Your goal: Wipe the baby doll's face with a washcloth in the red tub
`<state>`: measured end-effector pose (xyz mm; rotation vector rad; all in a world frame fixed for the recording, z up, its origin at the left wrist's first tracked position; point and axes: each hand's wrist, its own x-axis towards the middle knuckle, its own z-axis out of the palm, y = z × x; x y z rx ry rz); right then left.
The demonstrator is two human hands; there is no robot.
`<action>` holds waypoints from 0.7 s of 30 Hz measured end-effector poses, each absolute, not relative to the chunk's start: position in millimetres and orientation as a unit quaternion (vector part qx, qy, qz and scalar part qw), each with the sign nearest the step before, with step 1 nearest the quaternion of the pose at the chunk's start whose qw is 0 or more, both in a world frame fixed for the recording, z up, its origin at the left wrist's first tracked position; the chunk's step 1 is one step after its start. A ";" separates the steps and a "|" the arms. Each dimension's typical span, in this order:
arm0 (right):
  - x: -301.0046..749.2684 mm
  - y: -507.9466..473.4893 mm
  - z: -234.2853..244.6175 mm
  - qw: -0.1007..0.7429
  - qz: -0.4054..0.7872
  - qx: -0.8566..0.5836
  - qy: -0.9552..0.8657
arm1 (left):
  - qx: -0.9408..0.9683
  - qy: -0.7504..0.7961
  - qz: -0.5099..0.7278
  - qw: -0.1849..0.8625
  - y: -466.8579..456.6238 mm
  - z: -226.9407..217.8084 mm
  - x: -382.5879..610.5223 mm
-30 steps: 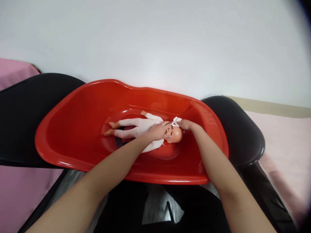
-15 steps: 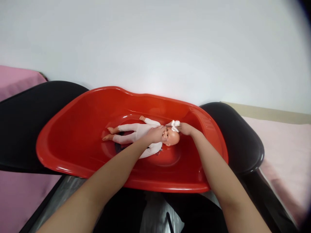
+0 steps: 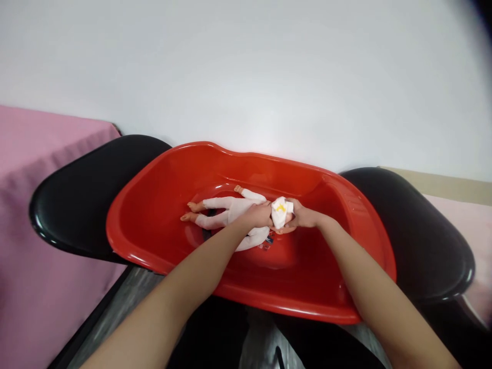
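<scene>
A baby doll point(image 3: 238, 207) in white clothes lies on its back in the red baby bathtub point(image 3: 369, 236), feet to the left and head to the right. A small white cloth point(image 3: 279, 211) with a yellow print covers most of its face; whether it is a cap cannot be made out. My left hand point(image 3: 261, 214) is at the doll's neck and chin, its fingers closed at the cloth's left edge. On the other side, my right hand point(image 3: 303, 214) grips the cloth's right edge by the doll's head. The fingertips of both hands are partly hidden.
Black chair seats, one left point(image 3: 84, 200) and one right point(image 3: 426, 236), flank the tub under its ends. A white wall point(image 3: 246, 77) rises behind. Pink cloth point(image 3: 57, 205) covers a surface at the left, and a paler pink cover point(image 3: 457, 215) shows at the right.
The crumpled white cloth has moved from the far side of the doll's head onto its face and spread out. My view has shifted left, so everything appears further right.
</scene>
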<state>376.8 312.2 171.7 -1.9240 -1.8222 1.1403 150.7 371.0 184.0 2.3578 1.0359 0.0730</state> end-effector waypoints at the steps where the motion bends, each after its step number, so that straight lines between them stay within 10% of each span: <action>1: 376.5 312.9 168.1 0.107 0.373 -0.670 -0.633 | 0.884 0.374 0.027 0.279 370.2 183.4 149.3; 8: 390.4 316.9 174.7 0.002 0.439 -0.672 -0.596 | 0.913 0.329 0.004 0.243 367.2 184.4 144.1; 21: 368.9 315.8 192.1 0.201 0.314 -0.617 -0.693 | 0.913 0.320 0.003 0.252 375.8 173.7 145.7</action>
